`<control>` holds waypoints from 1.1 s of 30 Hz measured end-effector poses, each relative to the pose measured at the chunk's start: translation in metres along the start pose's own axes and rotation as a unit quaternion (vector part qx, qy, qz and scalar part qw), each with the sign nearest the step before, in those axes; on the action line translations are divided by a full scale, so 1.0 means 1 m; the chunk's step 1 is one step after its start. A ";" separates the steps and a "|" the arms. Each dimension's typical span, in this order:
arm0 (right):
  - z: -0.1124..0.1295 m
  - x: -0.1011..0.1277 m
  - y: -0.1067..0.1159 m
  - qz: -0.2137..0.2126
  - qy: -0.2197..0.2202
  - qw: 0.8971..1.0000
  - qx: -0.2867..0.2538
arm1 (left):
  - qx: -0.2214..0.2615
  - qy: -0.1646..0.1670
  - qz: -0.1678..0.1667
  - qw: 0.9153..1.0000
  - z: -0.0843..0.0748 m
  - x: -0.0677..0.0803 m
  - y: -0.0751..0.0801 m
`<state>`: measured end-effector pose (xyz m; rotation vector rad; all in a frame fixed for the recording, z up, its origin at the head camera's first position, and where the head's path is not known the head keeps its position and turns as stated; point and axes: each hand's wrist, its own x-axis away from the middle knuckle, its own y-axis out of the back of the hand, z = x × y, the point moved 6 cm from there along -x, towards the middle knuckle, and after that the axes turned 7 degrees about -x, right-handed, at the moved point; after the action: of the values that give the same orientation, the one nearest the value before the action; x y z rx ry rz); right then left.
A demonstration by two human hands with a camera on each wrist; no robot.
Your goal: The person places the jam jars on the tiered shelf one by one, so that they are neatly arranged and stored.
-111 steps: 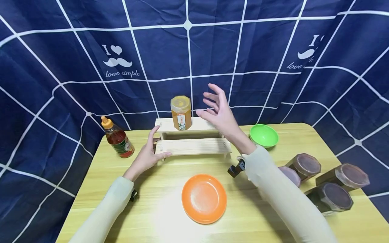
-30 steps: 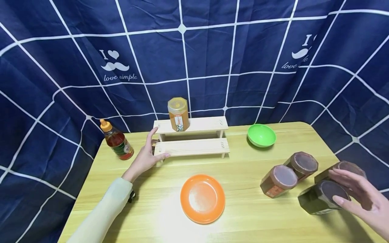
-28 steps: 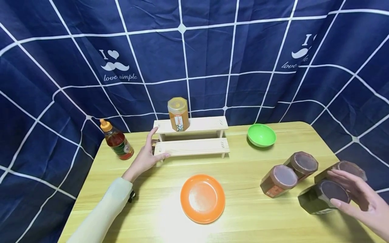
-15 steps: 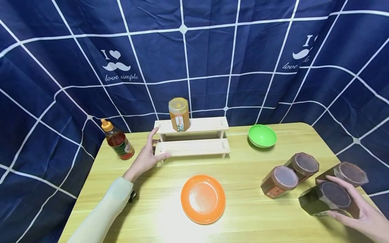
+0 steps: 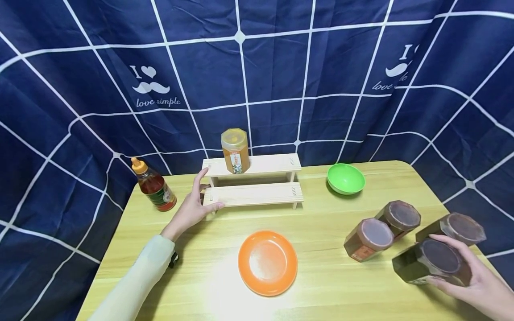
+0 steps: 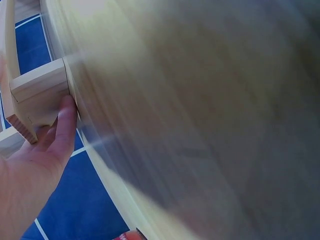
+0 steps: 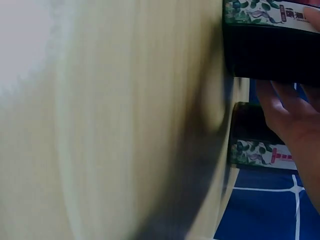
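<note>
My right hand (image 5: 475,285) left the wooden shelf (image 5: 252,183) and now grips the nearest dark jar (image 5: 429,267).

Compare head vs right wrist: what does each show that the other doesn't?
Head only: the left hand resting on the wooden step shelf, the honey jar on its top step, the sauce bottle, orange plate and green bowl. Right wrist only: the leaf-printed label on the dark jar. Both: the right hand holding the nearest dark jar on the table.
</note>
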<state>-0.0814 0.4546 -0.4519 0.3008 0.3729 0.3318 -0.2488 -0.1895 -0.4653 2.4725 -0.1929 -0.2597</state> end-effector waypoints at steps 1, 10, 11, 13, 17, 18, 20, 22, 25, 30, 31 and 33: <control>0.000 -0.001 0.000 -0.004 0.003 1.000 0.002 | 0.000 0.000 0.000 1.000 0.000 0.000 0.000; -0.003 0.000 -0.003 -0.038 0.034 0.998 0.023 | -0.001 0.002 -0.002 1.000 0.001 -0.001 0.001; -0.002 0.000 -0.003 -0.040 0.041 0.998 0.016 | -0.002 0.002 -0.002 1.000 0.001 -0.001 0.001; 0.000 0.000 -0.005 -0.044 0.045 0.998 -0.002 | -0.002 0.002 -0.003 1.000 0.001 -0.001 0.001; 0.005 -0.001 -0.005 -0.065 0.031 0.997 0.001 | -0.004 0.002 -0.005 1.000 0.002 0.000 0.002; 0.006 -0.002 -0.005 -0.068 0.036 0.997 -0.005 | -0.004 0.002 -0.005 1.000 0.002 0.000 0.003; 0.009 -0.003 -0.004 -0.080 0.035 0.996 -0.008 | -0.006 0.003 -0.004 1.000 0.002 0.000 0.003; 0.012 -0.004 -0.004 -0.091 0.040 0.995 -0.010 | -0.008 0.005 -0.004 1.000 0.002 0.001 0.003; 0.018 -0.007 -0.005 -0.102 0.068 0.991 -0.062 | -0.009 0.006 -0.005 1.000 0.001 0.000 0.003; 0.027 -0.015 -0.005 -0.106 0.149 0.964 -0.193 | -0.008 0.008 -0.003 1.000 0.000 0.000 0.002; 0.030 -0.016 -0.004 -0.112 0.156 0.960 -0.202 | -0.009 0.008 -0.002 1.000 0.000 -0.001 0.002; 0.035 -0.019 -0.004 -0.121 0.169 0.954 -0.215 | -0.007 0.009 -0.002 1.000 0.000 -0.001 0.002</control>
<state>-0.0836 0.4361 -0.4165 -0.2333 0.6551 0.2143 -0.2499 -0.1913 -0.4642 2.4600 -0.1787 -0.2386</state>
